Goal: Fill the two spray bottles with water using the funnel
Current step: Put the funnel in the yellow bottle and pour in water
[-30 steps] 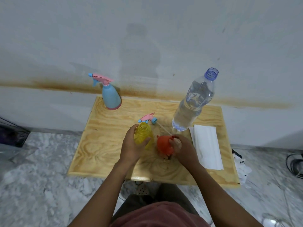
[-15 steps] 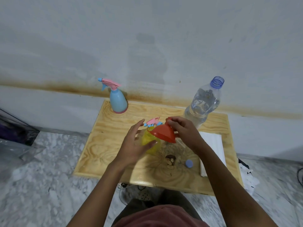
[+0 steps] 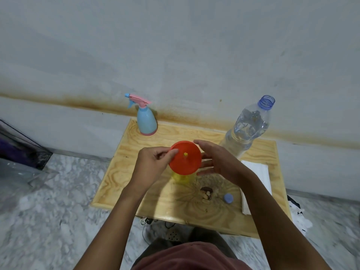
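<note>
Orange funnel (image 3: pixel 185 157): we log it seated in the yellow spray bottle (image 3: pixel 182 178), centre of the wooden board (image 3: pixel 116 182). Left hand (image 3: pixel 152 166) pinches its rim; right hand (image 3: pixel 220 162), fingers spread, beside it. Water bottle (image 3: pixel 245 131) uncapped; pouring, we judge, not begun. Blue spray bottle (image 3: pixel 147 121), sprayer on, awaits.

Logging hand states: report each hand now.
Left hand: pinches the orange funnel rim.
Right hand: open, fingers straight beside the funnel.

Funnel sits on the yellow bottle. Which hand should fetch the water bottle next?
Right. The right hand is open beside the funnel and nearest the uncapped water bottle; the left hand pinches the funnel rim, likely steadying it on the yellow bottle.
</note>
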Available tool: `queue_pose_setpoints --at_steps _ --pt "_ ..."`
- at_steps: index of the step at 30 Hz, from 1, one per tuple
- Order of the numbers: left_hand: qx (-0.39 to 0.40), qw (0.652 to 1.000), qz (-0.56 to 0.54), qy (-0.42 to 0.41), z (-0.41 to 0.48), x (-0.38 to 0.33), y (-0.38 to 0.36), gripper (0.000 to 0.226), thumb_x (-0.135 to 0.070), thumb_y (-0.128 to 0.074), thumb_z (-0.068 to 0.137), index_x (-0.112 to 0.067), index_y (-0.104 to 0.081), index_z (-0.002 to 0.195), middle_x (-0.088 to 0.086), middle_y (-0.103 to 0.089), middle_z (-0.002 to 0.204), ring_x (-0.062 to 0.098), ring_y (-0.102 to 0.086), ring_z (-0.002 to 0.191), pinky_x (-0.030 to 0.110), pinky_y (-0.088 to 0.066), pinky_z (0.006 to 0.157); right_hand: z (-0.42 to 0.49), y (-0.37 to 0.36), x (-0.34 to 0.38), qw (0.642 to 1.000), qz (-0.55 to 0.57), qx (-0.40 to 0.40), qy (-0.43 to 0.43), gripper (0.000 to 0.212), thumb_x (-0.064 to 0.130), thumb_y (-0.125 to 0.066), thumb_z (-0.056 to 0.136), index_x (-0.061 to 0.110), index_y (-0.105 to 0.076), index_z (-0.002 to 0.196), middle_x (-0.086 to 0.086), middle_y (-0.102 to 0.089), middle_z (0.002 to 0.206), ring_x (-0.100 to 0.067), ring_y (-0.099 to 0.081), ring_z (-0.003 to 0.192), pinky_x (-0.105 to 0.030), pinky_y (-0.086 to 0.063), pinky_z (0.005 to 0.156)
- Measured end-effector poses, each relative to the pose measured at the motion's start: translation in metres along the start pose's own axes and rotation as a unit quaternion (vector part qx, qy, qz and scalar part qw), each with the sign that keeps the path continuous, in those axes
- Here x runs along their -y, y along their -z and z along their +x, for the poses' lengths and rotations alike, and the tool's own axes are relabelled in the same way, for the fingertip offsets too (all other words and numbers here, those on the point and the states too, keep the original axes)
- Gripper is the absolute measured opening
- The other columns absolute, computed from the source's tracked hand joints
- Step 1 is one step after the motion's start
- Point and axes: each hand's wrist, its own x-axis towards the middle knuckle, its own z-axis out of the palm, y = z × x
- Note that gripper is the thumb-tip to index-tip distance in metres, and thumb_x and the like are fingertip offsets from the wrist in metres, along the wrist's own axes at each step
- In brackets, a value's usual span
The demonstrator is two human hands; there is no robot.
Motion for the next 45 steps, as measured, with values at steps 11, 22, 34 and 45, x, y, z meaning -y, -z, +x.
queue_pose_setpoints --at_steps 11,22,34,45 --pt "0.014 0.999 0.033 0.001 0.011 0.008 -0.01 0.017 -0.042 -0.065 0.093 -0.033 -0.078 0.097 0.021 -0.07 0.081 0.02 -0.065 0.071 0.044 -0.057 0.075 0.006 -0.01 -0.007 0.998 0.004 -0.058 0.022 0.038 0.033 -0.062 0.095 0.017 -0.061 0.129 -0.012 -0.069 0.115 -0.027 -0.074 0.09 -0.034 -0.061 0.072" --pt "-0.016 0.998 0.05 0.028 0.016 0.018 -0.021 0.024 -0.024 -0.061 0.097 -0.018 -0.074 0.116 0.014 -0.07 0.08 0.032 -0.067 0.074 0.052 -0.057 0.077 0.013 -0.015 -0.009 0.984 -0.103 -0.136 0.043 0.024 0.046 -0.05 0.099 0.028 -0.066 0.101 -0.005 -0.072 0.095 -0.022 -0.073 0.069 -0.035 -0.056 0.066" --pt "-0.048 0.998 0.006 0.032 0.015 0.022 -0.029 0.028 -0.022 -0.06 0.098 -0.026 -0.069 0.124 0.006 -0.054 0.069 0.023 -0.056 0.069 0.053 -0.059 0.082 -0.018 0.036 -0.064 0.754 -0.168 -0.57 0.28 0.048 0.048 -0.063 0.086 0.018 -0.055 0.123 0.002 -0.06 0.099 -0.011 -0.058 0.085 -0.026 -0.05 0.067" --pt "-0.074 0.997 0.014 0.03 0.009 0.02 -0.032 0.027 -0.024 -0.06 0.098 -0.027 -0.069 0.123 0.016 -0.067 0.082 0.04 -0.065 0.083 0.051 -0.057 0.086 0.007 0.084 -0.04 0.87 -0.049 -0.389 0.299 0.086 0.032 -0.082 0.077 0.03 -0.031 0.146 0.004 -0.047 0.144 -0.012 -0.05 0.131 -0.041 -0.047 0.107"
